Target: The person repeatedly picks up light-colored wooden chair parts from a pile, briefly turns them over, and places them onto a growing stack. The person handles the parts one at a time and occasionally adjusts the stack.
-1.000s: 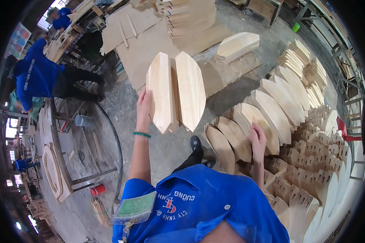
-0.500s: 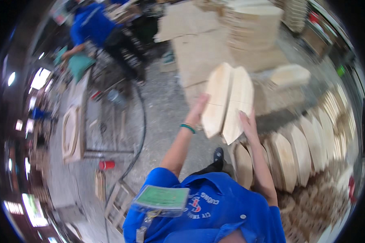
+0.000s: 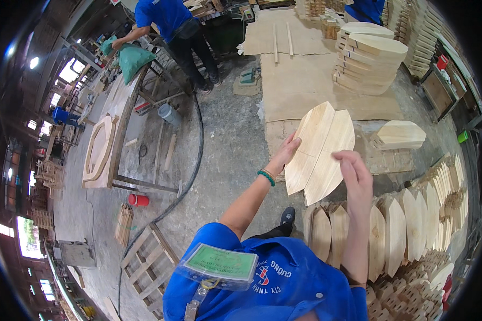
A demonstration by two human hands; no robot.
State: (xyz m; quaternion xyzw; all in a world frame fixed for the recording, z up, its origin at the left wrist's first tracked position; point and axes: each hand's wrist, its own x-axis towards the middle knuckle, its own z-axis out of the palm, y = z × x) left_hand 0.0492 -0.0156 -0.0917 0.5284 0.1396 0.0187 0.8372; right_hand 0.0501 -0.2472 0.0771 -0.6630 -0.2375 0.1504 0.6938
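Two boards [image 3: 321,151] sit between left hand [image 3: 285,153] and right hand [image 3: 357,174]; board row [image 3: 395,229] to the right; board stack [image 3: 370,61] ahead on cardboard [image 3: 292,80]; left, a frame [image 3: 110,140] on a table [image 3: 119,102].

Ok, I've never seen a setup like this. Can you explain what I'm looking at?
No robot here: these are a person's bare hands, seen from a downward-looking fisheye camera on that person's head, so straight edges bend near the rim. The left hand holds two pale wooden boards with pointed ends, side by side. The right hand is at their right edge; whether it grips is unclear. On the grey concrete floor lie flat tan sheets, bearing a stack of pale wooden pieces.
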